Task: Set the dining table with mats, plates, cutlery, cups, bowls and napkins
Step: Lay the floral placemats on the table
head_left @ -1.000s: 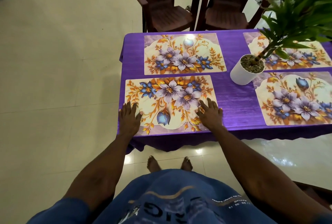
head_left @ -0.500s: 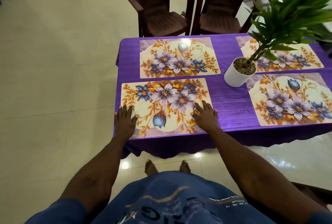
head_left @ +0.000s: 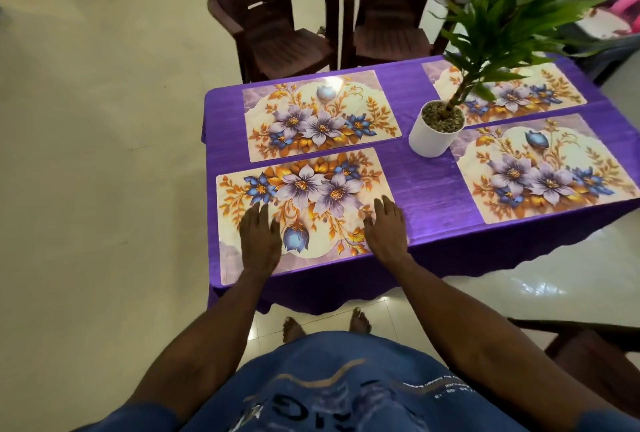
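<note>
Mat step in hand: left hand [head_left: 259,241] and right hand [head_left: 387,229], fingers spread, pressing flat on near mat [head_left: 304,210] at lower centre of frame; four mats down, so probably plates next, none in view.

Far right mat [head_left: 512,92]: partly covered by the plant's [head_left: 519,6] leaves and stem, and by the white pot [head_left: 429,137] at its near left corner. Plant top runs off the upper edge.

Near right mat [head_left: 550,168]: right end cut by the frame edge; its upper left corner sits behind the pot.

Near left mat [head_left: 304,203]: patches under the left hand [head_left: 259,241] and right hand [head_left: 386,227] hidden.

Table [head_left: 426,189]: right end out of frame; legs hidden by the hanging purple cloth.

Two brown chairs [head_left: 277,16]: backs cropped at the top edge.

Pink and white object [head_left: 609,19], upper right: blurred, cropped, cannot identify.

Print on the blue shirt [head_left: 346,393]: smeared, unreadable.

Dark wooden piece [head_left: 595,355], lower right: cut off.
</note>
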Demonstrator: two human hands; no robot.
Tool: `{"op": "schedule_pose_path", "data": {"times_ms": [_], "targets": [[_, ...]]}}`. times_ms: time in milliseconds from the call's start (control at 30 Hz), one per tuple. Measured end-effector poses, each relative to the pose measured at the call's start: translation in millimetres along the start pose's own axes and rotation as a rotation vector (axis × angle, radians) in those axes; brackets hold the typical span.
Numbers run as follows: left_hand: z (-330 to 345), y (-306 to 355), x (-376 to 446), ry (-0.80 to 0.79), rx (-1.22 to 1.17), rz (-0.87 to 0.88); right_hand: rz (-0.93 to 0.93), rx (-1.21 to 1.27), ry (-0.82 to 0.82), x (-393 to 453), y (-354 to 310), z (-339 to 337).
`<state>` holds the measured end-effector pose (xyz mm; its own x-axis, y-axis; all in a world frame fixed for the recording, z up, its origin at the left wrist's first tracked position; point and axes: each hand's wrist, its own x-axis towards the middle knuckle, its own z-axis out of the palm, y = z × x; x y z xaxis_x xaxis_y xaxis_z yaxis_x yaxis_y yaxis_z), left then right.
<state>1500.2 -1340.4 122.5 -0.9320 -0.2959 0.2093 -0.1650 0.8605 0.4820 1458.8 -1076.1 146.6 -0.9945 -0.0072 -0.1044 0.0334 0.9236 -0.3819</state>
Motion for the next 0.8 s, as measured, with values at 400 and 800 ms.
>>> {"op": "schedule_pose_path", "data": {"times_ms": [400, 800], "targets": [[77, 153, -1, -0.308, -0.129, 0.561, 0.283, 0.033, 0.226, -47, 68, -28], [161, 301, -22, -0.443, -0.123, 0.691, 0.409, 0.105, 0.298, -39, 215, -72]]}}
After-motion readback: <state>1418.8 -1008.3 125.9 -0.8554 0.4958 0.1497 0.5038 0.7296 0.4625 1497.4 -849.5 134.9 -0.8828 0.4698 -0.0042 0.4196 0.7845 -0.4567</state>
